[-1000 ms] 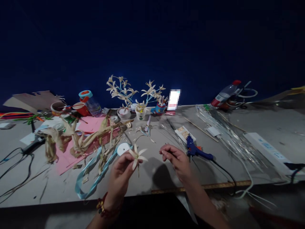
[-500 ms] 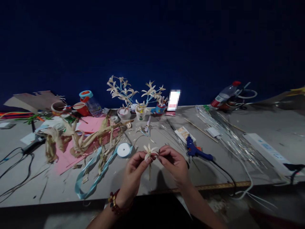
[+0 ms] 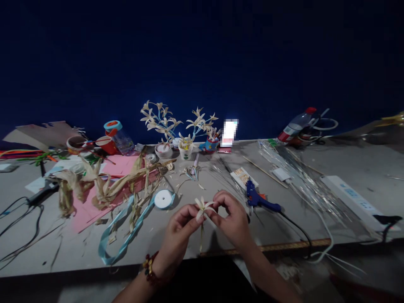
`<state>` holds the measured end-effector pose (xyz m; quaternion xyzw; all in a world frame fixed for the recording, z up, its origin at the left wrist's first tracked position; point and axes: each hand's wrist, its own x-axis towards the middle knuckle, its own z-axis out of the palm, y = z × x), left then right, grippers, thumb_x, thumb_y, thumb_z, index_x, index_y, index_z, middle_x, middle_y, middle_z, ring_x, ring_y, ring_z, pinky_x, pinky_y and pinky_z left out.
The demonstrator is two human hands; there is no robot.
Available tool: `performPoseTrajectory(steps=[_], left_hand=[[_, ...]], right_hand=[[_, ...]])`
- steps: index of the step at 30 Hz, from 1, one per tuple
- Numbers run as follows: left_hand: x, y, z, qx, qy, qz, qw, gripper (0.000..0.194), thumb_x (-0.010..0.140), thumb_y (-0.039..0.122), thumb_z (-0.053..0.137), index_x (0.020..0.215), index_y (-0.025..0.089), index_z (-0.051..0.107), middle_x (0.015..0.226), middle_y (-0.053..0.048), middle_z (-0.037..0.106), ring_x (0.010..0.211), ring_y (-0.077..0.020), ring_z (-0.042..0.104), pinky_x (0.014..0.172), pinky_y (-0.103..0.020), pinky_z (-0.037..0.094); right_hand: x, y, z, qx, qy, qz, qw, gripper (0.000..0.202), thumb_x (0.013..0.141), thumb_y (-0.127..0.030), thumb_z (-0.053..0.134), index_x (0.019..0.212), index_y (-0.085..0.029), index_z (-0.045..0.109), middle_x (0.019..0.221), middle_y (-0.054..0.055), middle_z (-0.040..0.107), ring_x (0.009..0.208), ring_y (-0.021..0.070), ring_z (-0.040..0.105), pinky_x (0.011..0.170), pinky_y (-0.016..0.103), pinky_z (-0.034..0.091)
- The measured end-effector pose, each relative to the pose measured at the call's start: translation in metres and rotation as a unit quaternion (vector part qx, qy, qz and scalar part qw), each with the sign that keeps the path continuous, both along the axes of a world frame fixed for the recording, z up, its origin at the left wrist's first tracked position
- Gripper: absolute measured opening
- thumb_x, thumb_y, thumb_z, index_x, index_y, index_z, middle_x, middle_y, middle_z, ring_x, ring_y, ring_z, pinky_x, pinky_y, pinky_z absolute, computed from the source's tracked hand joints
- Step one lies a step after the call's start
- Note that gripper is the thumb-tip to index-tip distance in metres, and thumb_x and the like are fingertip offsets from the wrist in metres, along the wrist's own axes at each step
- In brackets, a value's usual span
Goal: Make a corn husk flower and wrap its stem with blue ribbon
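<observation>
The left hand (image 3: 184, 225) pinched a cream flower (image 3: 201, 207) above the front of the grey table (image 3: 78, 252), while the right hand (image 3: 232, 219) closed its fingertips on one petal (a blue glue gun (image 3: 262, 200) lay nearby, to the right).

Holds a cream flower (image 3: 202, 206) in the left grip (image 3: 181, 229) over the table (image 3: 75, 252), with its stem (image 3: 202, 237) pointing down, and pinches a petal (image 3: 209, 206) with the right grip (image 3: 234, 219). Has a spool (image 3: 162, 203) of blue ribbon (image 3: 134, 232) beyond the left grip and a blue glue gun (image 3: 260, 200) just beside the right. Faces two sprays of similar flowers (image 3: 159, 122) at the back and dry husks (image 3: 101, 187) on pink paper (image 3: 86, 214).
</observation>
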<state>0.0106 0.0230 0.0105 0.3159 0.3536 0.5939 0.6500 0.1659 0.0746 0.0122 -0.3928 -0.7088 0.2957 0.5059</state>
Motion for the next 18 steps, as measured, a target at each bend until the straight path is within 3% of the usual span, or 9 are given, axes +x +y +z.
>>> performPoseTrajectory(steps=[5, 12, 18], left_hand=[[0.004, 0.0, 0.003, -0.045, -0.074, -0.006, 0.996, 0.016, 0.077, 0.025, 0.083, 0.075, 0.018, 0.068, 0.081, -0.002, 0.067, 0.086, -0.0157, 0.06, 0.086, -0.026, 0.044], [0.0, 0.001, 0.005, -0.074, -0.084, 0.018, 0.994, 0.019, 0.07, 0.025, 0.087, 0.073, 0.016, 0.071, 0.076, -0.002, 0.066, 0.088, -0.0161, 0.062, 0.083, -0.023, 0.045], [0.006, 0.001, 0.008, -0.053, -0.087, -0.032, 0.994, 0.015, 0.073, 0.023, 0.085, 0.072, 0.017, 0.071, 0.077, -0.002, 0.067, 0.081, -0.0149, 0.062, 0.082, -0.024, 0.047]], right_hand=[[-0.001, -0.001, -0.008, -0.057, 0.021, -0.015, 0.998, 0.023, 0.083, -0.023, 0.073, 0.077, -0.024, 0.051, 0.073, -0.003, 0.054, 0.069, 0.0153, 0.055, 0.065, 0.027, 0.047], [0.009, 0.002, -0.008, -0.179, 0.098, 0.058, 0.977, 0.021, 0.084, -0.034, 0.075, 0.084, -0.023, 0.057, 0.079, 0.001, 0.064, 0.072, 0.0163, 0.065, 0.067, 0.028, 0.053], [0.006, -0.002, -0.008, -0.131, 0.065, 0.012, 0.989, 0.023, 0.08, -0.03, 0.076, 0.086, -0.023, 0.054, 0.076, -0.003, 0.057, 0.068, 0.0145, 0.06, 0.062, 0.025, 0.049]])
